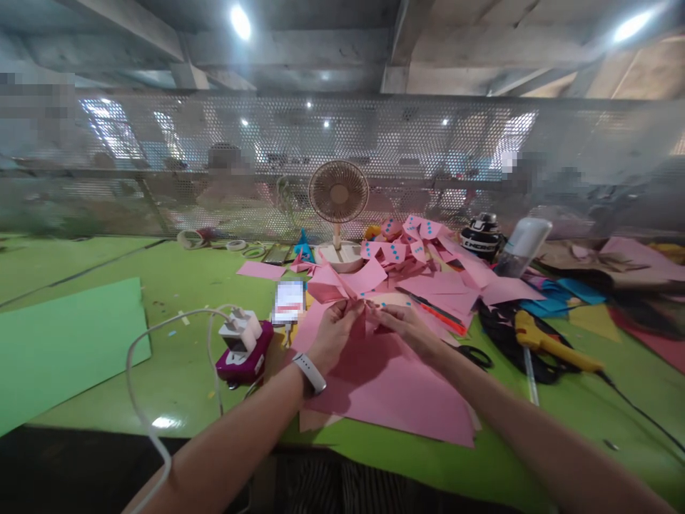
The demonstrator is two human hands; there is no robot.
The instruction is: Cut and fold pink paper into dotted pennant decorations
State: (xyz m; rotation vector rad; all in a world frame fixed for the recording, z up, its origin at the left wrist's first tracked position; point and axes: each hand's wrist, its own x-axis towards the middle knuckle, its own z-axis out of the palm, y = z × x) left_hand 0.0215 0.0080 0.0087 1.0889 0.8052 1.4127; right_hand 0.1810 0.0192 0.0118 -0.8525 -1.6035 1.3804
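My left hand (338,330), with a pale band on the wrist, pinches a folded pink paper piece (332,284). Its fingertips meet those of my right hand (400,323), which is also closed on the paper. Blue marks show along the piece near the right fingers. The exact spot between the fingertips is hidden. Under both hands lies a large pink paper sheet (396,400). Just beyond them, an orange-and-black pen-like tool (442,318) rests among pink scraps, and black scissors handles (475,355) show beside my right forearm.
Cut pink papers with blue dots (396,250) pile up behind my hands, near a small fan (338,193). A yellow glue gun (556,343) lies right. Left are a phone (289,301), a purple power block (251,357) with a white cable, and a green sheet (75,350).
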